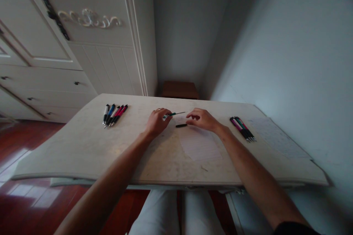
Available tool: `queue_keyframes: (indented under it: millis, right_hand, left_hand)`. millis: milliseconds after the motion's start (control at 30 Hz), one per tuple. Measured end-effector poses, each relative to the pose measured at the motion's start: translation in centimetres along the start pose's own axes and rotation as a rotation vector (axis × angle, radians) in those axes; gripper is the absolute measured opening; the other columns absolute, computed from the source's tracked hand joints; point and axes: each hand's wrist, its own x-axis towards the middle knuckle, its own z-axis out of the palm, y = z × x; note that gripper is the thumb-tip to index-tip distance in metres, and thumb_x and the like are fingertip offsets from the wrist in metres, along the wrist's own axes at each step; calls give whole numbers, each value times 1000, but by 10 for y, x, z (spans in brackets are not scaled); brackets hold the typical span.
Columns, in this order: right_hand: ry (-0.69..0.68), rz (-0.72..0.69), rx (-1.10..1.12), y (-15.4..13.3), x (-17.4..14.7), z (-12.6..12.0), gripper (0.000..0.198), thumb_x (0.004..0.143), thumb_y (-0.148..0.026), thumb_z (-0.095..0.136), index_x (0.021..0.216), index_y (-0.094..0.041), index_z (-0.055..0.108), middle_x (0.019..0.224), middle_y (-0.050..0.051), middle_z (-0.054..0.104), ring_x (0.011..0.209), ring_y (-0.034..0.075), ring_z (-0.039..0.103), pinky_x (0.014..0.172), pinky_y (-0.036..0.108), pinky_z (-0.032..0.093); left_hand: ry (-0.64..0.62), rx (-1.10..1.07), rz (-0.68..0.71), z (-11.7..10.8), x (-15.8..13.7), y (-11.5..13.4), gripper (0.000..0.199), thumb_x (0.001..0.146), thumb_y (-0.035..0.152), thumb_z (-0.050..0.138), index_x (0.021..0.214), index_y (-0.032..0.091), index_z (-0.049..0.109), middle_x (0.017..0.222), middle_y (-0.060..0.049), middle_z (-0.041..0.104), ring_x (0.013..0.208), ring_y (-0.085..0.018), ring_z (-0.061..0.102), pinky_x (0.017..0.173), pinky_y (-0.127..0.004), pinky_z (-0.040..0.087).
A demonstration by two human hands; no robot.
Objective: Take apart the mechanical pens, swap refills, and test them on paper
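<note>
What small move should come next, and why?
Probably reach the right hand to the black piece: it lies loose close by, that hand appears to hold nothing, and the left hand holds the green pen part with a thin rod exposed.

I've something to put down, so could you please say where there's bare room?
Bare on the white table: front left, between leftmost pens, left forearm and front edge; also between those pens and left hand. Crowded: the middle, with right hand, dismantled pen, black pen part, paper.
</note>
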Motion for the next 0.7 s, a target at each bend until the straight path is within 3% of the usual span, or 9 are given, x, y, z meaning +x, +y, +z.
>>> queue_keyframes:
  millis: [100,233,367,500,700]
  right_hand:
    - [-106,-19,-20,0,1,8,22,74,-31,79,93,-19,77,76,1,56,65,13,52,63,26,42]
    - [-144,-41,-63,-3,2,13,8,79,-23,75,86,-21,78,76,1,55,67,13,53,66,26,41]
    - [-135,-55,-80,-4,2,12,7,81,-18,71,84,-20,77,76,2,56,68,13,55,67,26,42]
    - [-41,-50,-91,-1,2,2,6,83,-20,69,82,-20,75,79,3,60,71,14,57,70,27,44]
    - [215,47,-67,10,1,-16,7,85,-24,64,84,-20,69,84,5,68,76,18,61,72,31,46]
  left_hand:
    - [42,-94,-23,1,1,0,7,82,20,65,87,19,70,87,-5,72,85,-21,65,81,-35,50]
    - [132,-322,-160,1,4,-1,13,79,27,69,87,18,71,85,-4,73,78,-17,67,72,-29,51]
    - [67,-418,-233,3,6,-2,16,78,32,69,86,18,73,82,-3,74,73,-17,68,69,-28,52]
    - [57,-385,-234,5,5,-4,16,78,32,67,87,19,73,86,-4,75,79,-18,68,72,-30,53]
    - [32,-207,-107,3,1,-6,15,82,27,64,92,21,72,90,-4,74,84,-19,67,81,-33,52]
